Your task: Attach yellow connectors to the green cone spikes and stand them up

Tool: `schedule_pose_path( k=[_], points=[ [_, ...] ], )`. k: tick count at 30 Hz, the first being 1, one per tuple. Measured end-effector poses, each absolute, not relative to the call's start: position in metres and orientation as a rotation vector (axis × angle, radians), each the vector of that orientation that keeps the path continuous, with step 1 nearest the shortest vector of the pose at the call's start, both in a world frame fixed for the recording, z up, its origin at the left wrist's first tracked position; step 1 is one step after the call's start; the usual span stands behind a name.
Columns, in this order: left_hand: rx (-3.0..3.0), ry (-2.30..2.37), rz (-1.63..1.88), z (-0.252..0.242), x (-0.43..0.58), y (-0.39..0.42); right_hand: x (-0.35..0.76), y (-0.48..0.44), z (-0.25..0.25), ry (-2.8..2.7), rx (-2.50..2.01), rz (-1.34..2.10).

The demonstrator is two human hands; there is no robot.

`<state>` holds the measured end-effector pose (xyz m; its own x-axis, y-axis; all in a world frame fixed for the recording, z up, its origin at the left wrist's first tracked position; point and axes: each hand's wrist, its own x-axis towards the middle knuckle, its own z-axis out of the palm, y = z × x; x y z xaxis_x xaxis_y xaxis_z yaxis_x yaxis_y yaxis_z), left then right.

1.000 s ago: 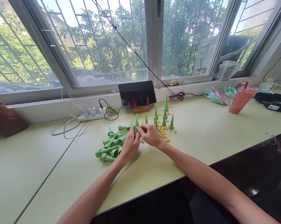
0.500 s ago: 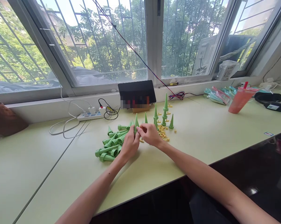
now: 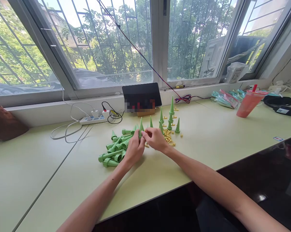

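My left hand (image 3: 135, 149) is closed around a green plant watering spike (image 3: 141, 125), its pointed tip up. Against the side of that spike, my right hand (image 3: 155, 139) is closed in a pinch; whatever lies between its fingertips is hidden. Left of my hands lies a heap of similar green spikes (image 3: 115, 146), most on their sides. Several more stand upright past my right hand, among them a tall spike (image 3: 172, 106) with a yellow piece sticking out beside it. A small pile of yellow valve pieces (image 3: 168, 139) lies behind my right wrist.
A dark tablet (image 3: 142, 93) leans on a brown block (image 3: 145, 112) below the window. A power strip (image 3: 93, 119) with loose cables is at the back left. To the right stand a red cup (image 3: 249, 104) with a straw, plastic bags (image 3: 224, 99) and a black strap (image 3: 282, 104).
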<state>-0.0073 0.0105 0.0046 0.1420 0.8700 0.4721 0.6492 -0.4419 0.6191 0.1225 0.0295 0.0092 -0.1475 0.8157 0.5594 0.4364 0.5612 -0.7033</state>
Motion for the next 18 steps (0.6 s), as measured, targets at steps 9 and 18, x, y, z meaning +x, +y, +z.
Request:
schedule_pose_path(
  k=[9, 18],
  points=[
    [2.155, 1.498, 1.194, 0.0037, -0.0074, 0.0105, 0.1233, 0.0311, 0.008, -1.799, -1.023, 0.468],
    [2.139, 1.479, 1.198, 0.0059, -0.0069, 0.0086, 0.1237, 0.0303, 0.0094, -1.796, -1.024, 0.497]
  ],
)
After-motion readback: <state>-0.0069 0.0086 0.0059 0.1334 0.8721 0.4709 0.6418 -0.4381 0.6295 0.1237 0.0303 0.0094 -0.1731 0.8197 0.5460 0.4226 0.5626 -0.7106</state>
